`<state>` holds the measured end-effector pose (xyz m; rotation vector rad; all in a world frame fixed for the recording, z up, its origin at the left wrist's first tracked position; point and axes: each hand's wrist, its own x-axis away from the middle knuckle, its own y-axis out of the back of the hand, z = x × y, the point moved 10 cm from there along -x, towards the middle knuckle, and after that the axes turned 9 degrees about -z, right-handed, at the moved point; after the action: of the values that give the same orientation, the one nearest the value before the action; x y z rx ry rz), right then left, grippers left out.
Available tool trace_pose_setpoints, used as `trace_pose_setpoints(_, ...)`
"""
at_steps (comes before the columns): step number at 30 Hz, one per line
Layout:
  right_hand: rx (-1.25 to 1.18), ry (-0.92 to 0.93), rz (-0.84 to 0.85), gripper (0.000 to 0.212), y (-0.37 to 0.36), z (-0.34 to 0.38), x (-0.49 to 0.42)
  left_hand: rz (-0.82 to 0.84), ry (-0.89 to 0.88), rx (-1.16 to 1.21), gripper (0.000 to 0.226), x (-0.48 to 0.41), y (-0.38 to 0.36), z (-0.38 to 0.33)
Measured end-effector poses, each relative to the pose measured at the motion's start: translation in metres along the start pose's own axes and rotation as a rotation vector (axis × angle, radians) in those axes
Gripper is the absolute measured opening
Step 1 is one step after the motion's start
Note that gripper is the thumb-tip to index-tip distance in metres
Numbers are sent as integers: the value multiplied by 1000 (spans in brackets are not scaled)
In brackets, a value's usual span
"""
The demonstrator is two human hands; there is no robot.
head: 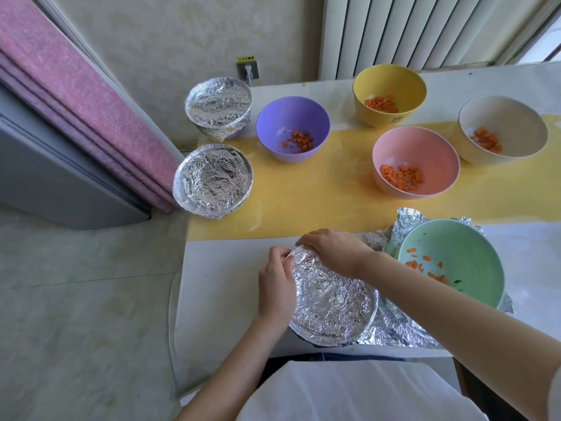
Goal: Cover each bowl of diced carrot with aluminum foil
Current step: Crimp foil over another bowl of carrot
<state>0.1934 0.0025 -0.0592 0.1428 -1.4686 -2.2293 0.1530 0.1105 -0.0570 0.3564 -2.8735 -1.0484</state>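
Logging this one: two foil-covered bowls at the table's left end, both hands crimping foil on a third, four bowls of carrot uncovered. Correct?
Not four: the head view shows five uncovered, the purple bowl, yellow bowl, pink bowl, white bowl and green bowl. The rest holds.

Three foil-covered bowls — one nearest, two far left, five carrot bowls uncovered

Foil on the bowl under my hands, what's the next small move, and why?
Probably crimp the foil down over the far-left rim. Your left hand pinches it there and your right hand holds the edge beside it, while the rest of the rim already looks tucked.
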Motion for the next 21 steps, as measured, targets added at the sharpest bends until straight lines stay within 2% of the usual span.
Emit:
trace_pose_setpoints(4,64,0,12,43,2,2,-2,24,20,-4,8,1,-2,1)
trace_pose_setpoints(9,136,66,45,39,-2,10,-3,29,13,-18,11,1,-1,-1)
trace_pose_setpoints(12,109,31,66,40,-6,6,-3,36,11,-23,8,2,-2,-1)
trace_pose_setpoints(21,114,141,-3,38,-4,17,-1,21,-16,-33,7,2,-1,0)
